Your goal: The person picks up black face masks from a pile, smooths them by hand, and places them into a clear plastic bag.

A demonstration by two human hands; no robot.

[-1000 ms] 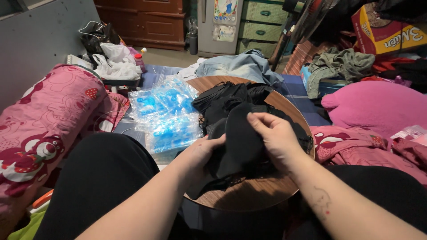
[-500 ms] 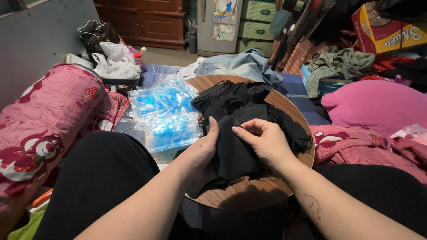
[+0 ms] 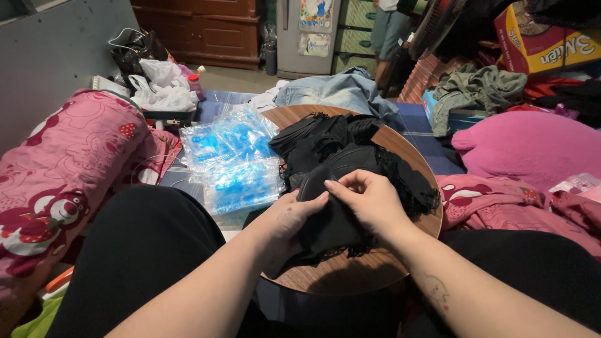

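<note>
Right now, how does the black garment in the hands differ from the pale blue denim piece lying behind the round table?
The black garment is dark with lacy edges; the denim piece is pale blue and plain. The black garment is pinched between the left hand and right hand; nobody touches the denim piece. The black garment lies on the round wooden table, the denim piece beyond its far edge. Both are soft, crumpled cloth.
</note>
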